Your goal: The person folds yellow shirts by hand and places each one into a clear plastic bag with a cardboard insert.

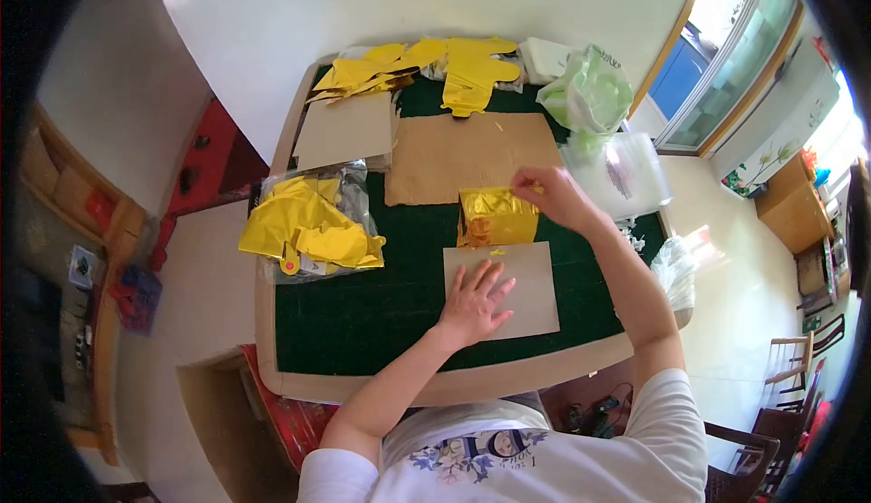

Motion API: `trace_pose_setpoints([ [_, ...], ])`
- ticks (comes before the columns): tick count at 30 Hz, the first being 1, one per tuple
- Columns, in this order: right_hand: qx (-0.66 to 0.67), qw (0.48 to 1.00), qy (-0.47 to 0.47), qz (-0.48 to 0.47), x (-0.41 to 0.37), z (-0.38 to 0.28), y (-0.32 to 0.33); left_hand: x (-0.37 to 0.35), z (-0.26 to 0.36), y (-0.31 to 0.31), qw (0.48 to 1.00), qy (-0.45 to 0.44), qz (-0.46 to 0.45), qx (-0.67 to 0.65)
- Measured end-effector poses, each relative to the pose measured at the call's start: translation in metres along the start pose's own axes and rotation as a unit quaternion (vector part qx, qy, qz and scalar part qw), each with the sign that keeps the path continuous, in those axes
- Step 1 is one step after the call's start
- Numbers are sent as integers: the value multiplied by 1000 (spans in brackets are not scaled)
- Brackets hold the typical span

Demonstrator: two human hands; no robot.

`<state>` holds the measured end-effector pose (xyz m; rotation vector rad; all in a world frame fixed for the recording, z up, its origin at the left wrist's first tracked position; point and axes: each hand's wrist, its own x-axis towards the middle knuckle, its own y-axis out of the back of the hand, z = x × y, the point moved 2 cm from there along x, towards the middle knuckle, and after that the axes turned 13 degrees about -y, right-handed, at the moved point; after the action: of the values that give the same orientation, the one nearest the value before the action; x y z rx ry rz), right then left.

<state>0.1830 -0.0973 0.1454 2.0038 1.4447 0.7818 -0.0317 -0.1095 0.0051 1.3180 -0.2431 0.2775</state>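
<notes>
My left hand lies with fingers spread on a grey card sheet near the front of the green-topped table. Just beyond the sheet is a shiny gold foil piece, its near edge by the sheet's far edge. My right hand is pinched closed at the foil's upper right corner. A small yellow bit lies on the grey sheet near its far edge. Behind the foil a brown cardboard piece lies flat.
Yellow foil shapes rest on clear plastic at the left, and more yellow shapes lie at the back. A stack of grey card is back left. A green-white plastic bag and clear sleeves occupy the right.
</notes>
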Motion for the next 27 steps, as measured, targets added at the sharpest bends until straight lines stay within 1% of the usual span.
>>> trace_pose_setpoints([
  [2, -46, 998, 44, -3, -35, -19, 4, 0, -1, -1, 1000, 1, -2, 3],
  [5, -147, 982, 107, 49, -77, -35, -1, 0, -1, -3, 1000, -1, 11, 14],
  [6, -158, 977, 127, 71, -89, -35, -8, 0, -2, -3, 1000, 20, -13, -9],
  [8, -188, 970, 133, 72, -112, -30, -23, 1, -1, -3, 995, 61, -59, -55],
  [10, -201, 966, 138, 83, -133, -30, -37, 1, -1, -2, 997, 50, 3, -52],
  [11, -202, 967, 134, 80, -142, -26, -44, 0, -1, -1, 997, 44, 34, -51],
  [14, -192, 969, 127, 87, -160, -13, -63, -1, -4, -5, 997, 19, 30, -71],
  [17, -172, 974, 117, 91, -167, -11, -69, -2, -7, -12, 989, 24, 67, -133],
  [20, -163, 975, 116, 95, -167, -11, -70, 0, -6, -3, 976, 34, 95, -195],
  [23, -155, 976, 118, 100, -166, -10, -71, -4, 0, 5, 990, 29, 61, -122],
  [26, -155, 975, 120, 104, -165, -10, -69, -27, -2, 25, 979, 73, 40, -184],
  [27, -154, 975, 120, 107, -164, -11, -70, -36, -7, 30, 987, 73, 28, -142],
])
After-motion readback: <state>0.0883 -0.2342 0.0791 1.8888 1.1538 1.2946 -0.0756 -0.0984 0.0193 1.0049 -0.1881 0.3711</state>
